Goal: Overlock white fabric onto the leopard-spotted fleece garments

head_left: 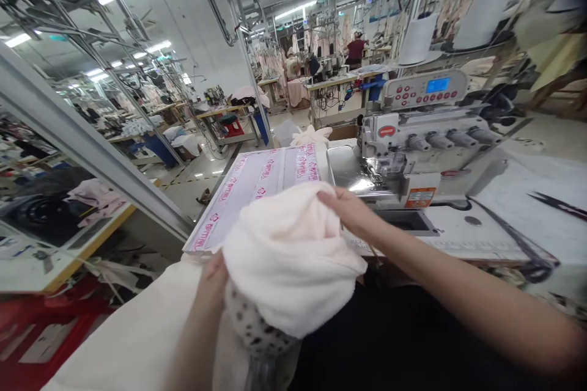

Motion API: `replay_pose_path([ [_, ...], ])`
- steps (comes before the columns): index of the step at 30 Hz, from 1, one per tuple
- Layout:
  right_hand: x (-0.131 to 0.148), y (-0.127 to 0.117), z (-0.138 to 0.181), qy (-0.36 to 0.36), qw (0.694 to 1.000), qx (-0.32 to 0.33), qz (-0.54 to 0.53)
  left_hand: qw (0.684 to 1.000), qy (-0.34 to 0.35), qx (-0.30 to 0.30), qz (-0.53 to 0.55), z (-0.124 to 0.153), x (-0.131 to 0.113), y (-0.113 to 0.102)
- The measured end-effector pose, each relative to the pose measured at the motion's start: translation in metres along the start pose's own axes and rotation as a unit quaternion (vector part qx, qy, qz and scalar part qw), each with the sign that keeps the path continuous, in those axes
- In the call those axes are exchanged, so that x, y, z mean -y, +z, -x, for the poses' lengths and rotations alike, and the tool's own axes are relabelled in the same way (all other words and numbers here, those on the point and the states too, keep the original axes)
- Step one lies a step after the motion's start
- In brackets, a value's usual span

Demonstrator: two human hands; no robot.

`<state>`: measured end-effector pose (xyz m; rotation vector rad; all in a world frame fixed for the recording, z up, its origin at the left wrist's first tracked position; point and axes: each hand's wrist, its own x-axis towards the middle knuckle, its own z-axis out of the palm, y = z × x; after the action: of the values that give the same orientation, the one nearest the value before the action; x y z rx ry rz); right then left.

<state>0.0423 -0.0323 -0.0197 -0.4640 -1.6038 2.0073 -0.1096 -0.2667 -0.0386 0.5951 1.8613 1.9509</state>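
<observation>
Both my hands hold a cream, fleecy piece of fabric (288, 256), bunched and folded in front of me. My right hand (351, 211) grips its upper right edge, thumb and fingers pinched on the cloth. At the left side, my left hand (215, 272) is closed on its edge, with the fingers partly hidden by the folds. Below the fleece hangs a pale part with dark spots (259, 324); whether it is joined to the fleece I cannot tell. The sewing machine (389, 146), with its lit blue display, stands just beyond my right hand.
A table board with pink lettering (250, 186) lies ahead to the left. Black-handled snips (559, 204) rest on the table at right. Thread cones (417, 40) stand above the machine. A slanted metal post (92, 134) and red crate (41, 330) are at left. A person (355, 52) sits far back.
</observation>
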Motion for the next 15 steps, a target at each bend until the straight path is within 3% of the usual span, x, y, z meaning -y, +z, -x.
replay_pose_path([
  [3, 0.020, -0.020, -0.014, -0.087, 0.991, -0.083, -0.057, 0.998, 0.009, -0.054, 0.021, -0.008, -0.021, -0.043],
  [5, 0.027, -0.031, -0.017, -0.130, 0.987, -0.078, -0.045, 0.998, 0.007, -0.053, -0.030, -0.013, -0.032, -0.069],
  [7, 0.031, -0.035, -0.013, -0.164, 0.985, -0.060, 0.003, 0.986, 0.018, -0.043, -0.159, -0.015, -0.040, -0.086],
  [9, 0.035, -0.036, -0.005, -0.195, 0.976, -0.051, 0.079, 0.937, 0.072, -0.065, -0.337, -0.015, -0.047, -0.093],
  [11, 0.041, -0.035, 0.006, -0.224, 0.958, -0.042, 0.177, 0.860, 0.161, -0.119, -0.469, -0.012, -0.051, -0.093],
  [13, 0.048, -0.036, 0.016, -0.254, 0.928, -0.011, 0.273, 0.807, 0.247, -0.172, -0.508, -0.009, -0.054, -0.092],
  [15, 0.052, -0.038, 0.022, -0.278, 0.893, 0.036, 0.353, 0.795, 0.296, -0.214, -0.484, -0.008, -0.055, -0.092],
])
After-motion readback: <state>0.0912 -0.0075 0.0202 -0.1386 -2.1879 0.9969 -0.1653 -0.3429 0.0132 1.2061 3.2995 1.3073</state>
